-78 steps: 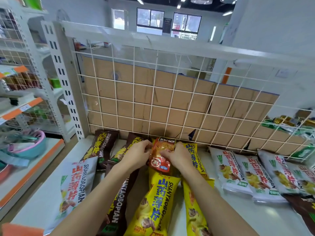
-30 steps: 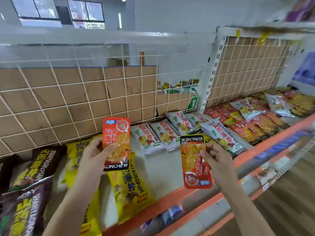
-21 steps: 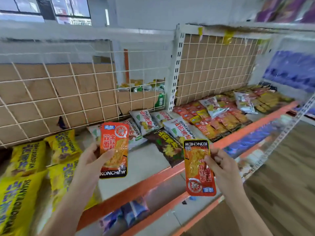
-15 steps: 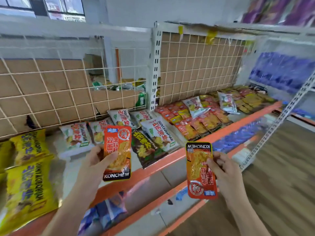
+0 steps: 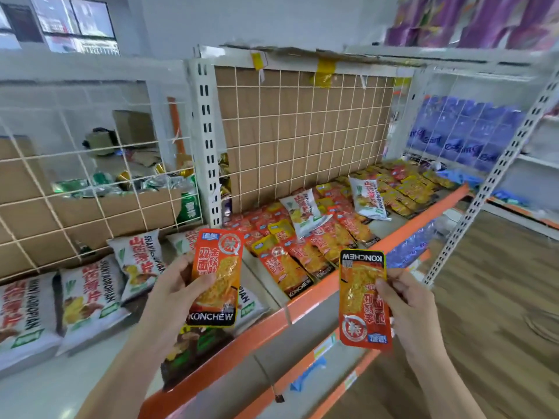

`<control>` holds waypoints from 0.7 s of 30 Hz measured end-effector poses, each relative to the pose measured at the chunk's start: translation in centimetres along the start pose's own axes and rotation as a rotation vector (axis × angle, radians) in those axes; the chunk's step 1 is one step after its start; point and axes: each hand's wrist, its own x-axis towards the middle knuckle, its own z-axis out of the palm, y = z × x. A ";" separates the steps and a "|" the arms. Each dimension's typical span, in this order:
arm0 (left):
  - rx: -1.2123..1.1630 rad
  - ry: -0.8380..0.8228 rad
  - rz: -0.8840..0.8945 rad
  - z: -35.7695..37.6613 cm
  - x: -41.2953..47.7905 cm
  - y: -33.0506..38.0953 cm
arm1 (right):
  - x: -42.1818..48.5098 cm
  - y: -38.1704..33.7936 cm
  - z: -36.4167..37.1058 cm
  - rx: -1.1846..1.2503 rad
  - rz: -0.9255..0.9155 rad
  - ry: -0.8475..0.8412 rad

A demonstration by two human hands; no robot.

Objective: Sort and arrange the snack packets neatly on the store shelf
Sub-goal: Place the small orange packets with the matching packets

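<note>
My left hand [image 5: 177, 287] holds an orange KONCHEW packet [image 5: 216, 276] upright above the shelf's front edge. My right hand [image 5: 406, 303] holds a second orange KONCHEW packet [image 5: 363, 297] upside down, out past the orange shelf edge [image 5: 272, 325]. Behind them, in the right shelf bay, lies a heap of several like orange packets [image 5: 302, 249] mixed with yellow ones [image 5: 408, 189]. Two white chip bags [image 5: 301, 211] [image 5: 367, 198] lie on top of that heap. White chip bags [image 5: 87, 297] lie in a row in the left bay, and a dark brown bag [image 5: 193, 349] lies at the front edge.
A white slotted upright post [image 5: 207, 140] divides the two bays. A wire grid backed by cardboard [image 5: 302, 131] closes the rear. Another slotted post [image 5: 496, 176] stands at the right, with wooden floor [image 5: 484, 328] beyond. Purple packets [image 5: 472, 22] sit on the shelf above.
Earlier both hands gripped one orange packet among yellow bags. Since then each hand carries one packet and my view has swung right, bringing the bay with the orange heap to the centre.
</note>
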 end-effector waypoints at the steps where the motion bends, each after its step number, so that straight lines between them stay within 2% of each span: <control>1: -0.004 -0.005 -0.002 0.4 1.1 0.2 | 1.4 0.0 0.1 0.000 -0.002 0.004; 9: -0.025 -0.034 -0.060 5.4 7.9 -0.4 | 9.7 1.0 0.3 0.013 0.017 0.014; 13: -0.052 0.003 -0.093 7.3 10.1 -0.9 | 13.3 2.2 0.0 -0.016 0.023 -0.002; 21: -0.088 0.196 -0.127 12.3 12.7 -2.3 | 22.6 5.2 -1.2 -0.075 -0.003 -0.179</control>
